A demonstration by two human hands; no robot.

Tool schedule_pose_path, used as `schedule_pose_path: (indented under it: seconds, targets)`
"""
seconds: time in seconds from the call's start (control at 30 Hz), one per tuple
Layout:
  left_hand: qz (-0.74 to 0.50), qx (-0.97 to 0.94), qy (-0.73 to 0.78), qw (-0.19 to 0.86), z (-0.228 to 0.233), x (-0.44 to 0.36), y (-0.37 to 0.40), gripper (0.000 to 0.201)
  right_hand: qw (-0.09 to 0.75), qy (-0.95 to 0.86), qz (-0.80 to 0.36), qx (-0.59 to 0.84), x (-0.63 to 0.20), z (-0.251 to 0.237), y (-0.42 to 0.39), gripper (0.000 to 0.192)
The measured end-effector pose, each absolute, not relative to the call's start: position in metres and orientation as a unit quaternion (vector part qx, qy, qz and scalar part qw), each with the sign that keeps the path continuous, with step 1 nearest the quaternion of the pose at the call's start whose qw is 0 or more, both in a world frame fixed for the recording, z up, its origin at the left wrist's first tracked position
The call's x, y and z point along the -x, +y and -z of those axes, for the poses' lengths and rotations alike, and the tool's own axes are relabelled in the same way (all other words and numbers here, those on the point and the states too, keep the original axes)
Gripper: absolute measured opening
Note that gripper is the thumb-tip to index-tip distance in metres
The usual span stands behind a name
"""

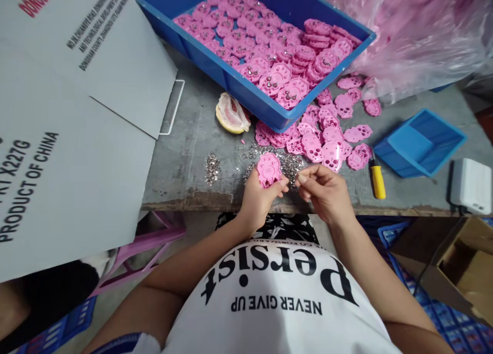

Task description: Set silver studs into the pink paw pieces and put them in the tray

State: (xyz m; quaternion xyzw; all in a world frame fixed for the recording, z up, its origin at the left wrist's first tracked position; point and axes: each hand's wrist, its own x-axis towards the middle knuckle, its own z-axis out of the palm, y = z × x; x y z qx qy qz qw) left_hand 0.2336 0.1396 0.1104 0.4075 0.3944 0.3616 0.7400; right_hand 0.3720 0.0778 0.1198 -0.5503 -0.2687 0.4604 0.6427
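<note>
Head view, looking down over the bench edge. Left hand (259, 197) closed around a pink plastic disc (268, 169), held upright just above the table edge (185, 202), face toward the camera. Right hand (323, 190) just beside it to the right, fingertips pinched narrow, apparently on a tiny metal piece too small to make out. Disc nearer the left hand, a short gap from the right fingertips. Directly behind: scattered silver screws (287, 164), then loose pink discs (327, 138) and a blue tray (215, 72) full of them. Yellow-handled screwdriver (378, 179) to the right, pomelo piece (231, 115) further left. Nothing between the hands.
</note>
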Motion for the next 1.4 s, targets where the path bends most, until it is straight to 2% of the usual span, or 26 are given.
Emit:
schedule_pose_path:
  seconds: [0.1,0.3,0.53,0.63,0.83,0.97,1.2,1.4]
  targets:
    - [-0.359,-0.44,0.394,0.722,-0.107,-0.231,0.14,0.029,0.594,-0.295,-0.467,0.584,-0.372,-0.119,0.075,0.027]
    - [-0.346,-0.457,0.393,0.719,-0.1,-0.23,0.139,0.032,0.543,-0.404,-0.373,0.635,-0.368,-0.12,0.07,0.015]
    - [-0.35,-0.433,0.4,0.728,-0.104,-0.231,0.139,0.036,0.497,-0.505,-0.285,0.646,-0.367,-0.124,0.069,0.018]
    - [-0.357,-0.416,0.396,0.737,-0.106,-0.231,0.139,0.034,0.512,-0.467,-0.309,0.651,-0.363,-0.123,0.069,0.011]
    - [-0.37,-0.416,0.371,0.743,-0.11,-0.23,0.137,0.028,0.581,-0.278,-0.457,0.614,-0.354,-0.119,0.073,0.035]
    - [-0.373,-0.411,0.373,0.744,-0.11,-0.231,0.137,0.031,0.59,-0.252,-0.488,0.592,-0.355,-0.115,0.075,0.039]
    - [-0.345,-0.308,0.298,0.835,-0.113,-0.231,0.138,0.039,0.613,-0.333,-0.359,0.62,-0.363,-0.113,0.075,0.026]
    - [-0.325,-0.311,0.313,0.836,-0.114,-0.233,0.139,0.057,0.545,-0.419,-0.311,0.657,-0.361,-0.117,0.076,0.02]
